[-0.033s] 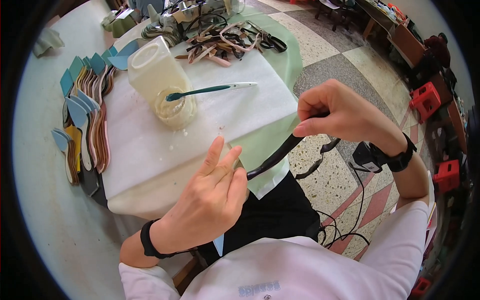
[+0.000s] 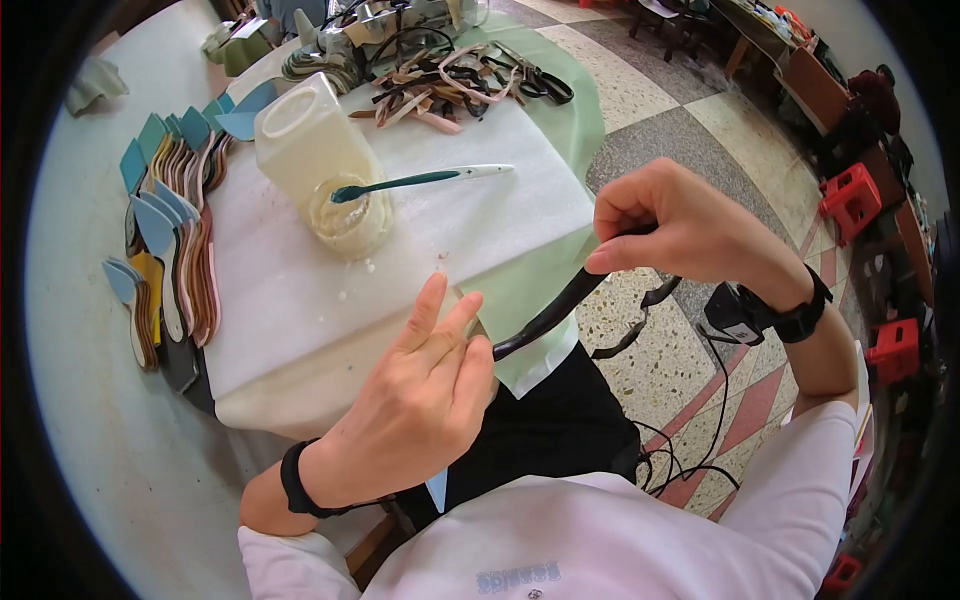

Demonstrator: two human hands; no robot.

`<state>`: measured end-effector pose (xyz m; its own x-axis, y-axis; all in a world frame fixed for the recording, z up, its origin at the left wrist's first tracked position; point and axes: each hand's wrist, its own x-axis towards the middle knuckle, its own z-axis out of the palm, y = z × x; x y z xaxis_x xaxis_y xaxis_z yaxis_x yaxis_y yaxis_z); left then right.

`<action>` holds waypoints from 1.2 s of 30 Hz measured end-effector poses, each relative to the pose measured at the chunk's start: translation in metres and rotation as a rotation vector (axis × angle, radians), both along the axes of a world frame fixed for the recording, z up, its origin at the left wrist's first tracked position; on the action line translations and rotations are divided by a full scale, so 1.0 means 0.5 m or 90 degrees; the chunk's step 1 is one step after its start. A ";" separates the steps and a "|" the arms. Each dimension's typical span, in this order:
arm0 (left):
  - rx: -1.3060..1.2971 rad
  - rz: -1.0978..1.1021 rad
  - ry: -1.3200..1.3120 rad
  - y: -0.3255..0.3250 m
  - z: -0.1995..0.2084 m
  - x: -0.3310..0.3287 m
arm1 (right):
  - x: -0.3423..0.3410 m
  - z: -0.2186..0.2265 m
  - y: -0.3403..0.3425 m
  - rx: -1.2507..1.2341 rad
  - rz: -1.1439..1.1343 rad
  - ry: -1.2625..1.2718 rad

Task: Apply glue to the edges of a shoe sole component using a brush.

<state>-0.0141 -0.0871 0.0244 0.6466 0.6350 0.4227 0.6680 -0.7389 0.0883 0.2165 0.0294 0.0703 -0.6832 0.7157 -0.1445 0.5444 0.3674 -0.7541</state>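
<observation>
A glossy black strip [image 2: 550, 315] is stretched between my two hands, above the front right edge of the table. My right hand [image 2: 690, 228] is closed, pinching the strip between thumb and bent fingers; a loose tail of it hangs below. My left hand [image 2: 410, 405] meets the strip's other end, two fingers stretched up and the others curled; its thumb and grip are hidden beneath. From under this hand a pale blue pointed tip [image 2: 437, 490] sticks out; the rest of that piece is out of sight.
A whitish plastic jug [image 2: 305, 135] with cream paste at its mouth sits on the white sheet [image 2: 270, 330]. A teal-and-white toothbrush [image 2: 420, 181] rests across it. Stacked blue-tipped, insole-like pieces [image 2: 172, 250] line the left; a strip pile [image 2: 440, 85] lies behind. Red stools [image 2: 851, 202] stand right.
</observation>
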 end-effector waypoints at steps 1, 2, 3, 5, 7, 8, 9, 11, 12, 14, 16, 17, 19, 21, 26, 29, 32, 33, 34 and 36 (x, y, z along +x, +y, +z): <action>0.000 -0.001 0.001 0.000 0.001 0.000 | 0.000 0.001 0.001 -0.010 -0.001 -0.002; 0.002 -0.001 -0.001 -0.001 0.001 0.000 | 0.001 -0.001 0.003 -0.010 -0.002 -0.001; 0.003 -0.002 -0.002 -0.001 0.001 -0.001 | 0.002 -0.007 0.007 -0.014 0.005 0.005; 0.002 -0.002 0.000 -0.001 0.000 -0.002 | 0.003 -0.010 0.008 -0.018 0.011 0.012; 0.000 0.001 0.004 -0.004 0.000 -0.004 | 0.000 -0.011 0.008 -0.074 0.005 0.015; 0.001 0.004 0.002 -0.006 -0.001 -0.005 | 0.000 -0.012 0.010 -0.074 0.006 0.015; 0.003 0.005 -0.001 -0.006 -0.001 -0.005 | 0.000 -0.014 0.012 -0.095 0.011 0.001; 0.001 0.007 0.008 -0.007 0.002 -0.008 | 0.002 -0.020 0.015 -0.116 0.014 -0.013; 0.000 0.011 0.018 -0.009 0.006 -0.009 | 0.002 -0.022 0.015 -0.120 0.023 -0.002; -0.006 0.011 0.008 -0.014 0.009 -0.011 | 0.004 -0.027 0.014 -0.124 0.032 0.009; -0.013 0.017 0.000 -0.016 0.011 -0.015 | 0.001 -0.034 0.012 -0.117 0.047 0.069; -0.016 0.020 -0.010 -0.017 0.012 -0.019 | -0.001 -0.035 0.009 -0.118 0.051 0.070; -0.019 0.021 -0.022 -0.016 0.011 -0.027 | -0.003 -0.038 0.001 -0.001 0.078 0.153; -0.038 0.013 -0.071 -0.014 0.011 -0.037 | 0.001 -0.066 0.012 0.124 0.149 0.213; -0.064 0.005 -0.131 -0.014 0.017 -0.047 | 0.002 -0.062 -0.007 0.244 0.212 0.256; -0.086 0.003 -0.153 -0.013 0.016 -0.054 | -0.001 -0.071 -0.016 0.292 0.209 0.291; -0.122 0.003 -0.164 -0.010 0.012 -0.062 | -0.007 -0.068 -0.020 0.335 0.230 0.244; -0.140 0.002 -0.170 -0.010 0.011 -0.064 | -0.009 -0.069 -0.020 0.349 0.237 0.240; -0.141 0.007 -0.171 -0.009 0.008 -0.064 | -0.012 -0.070 -0.020 0.362 0.244 0.236; -0.176 0.000 -0.217 -0.006 0.001 -0.065 | -0.018 -0.063 -0.020 0.354 0.249 0.220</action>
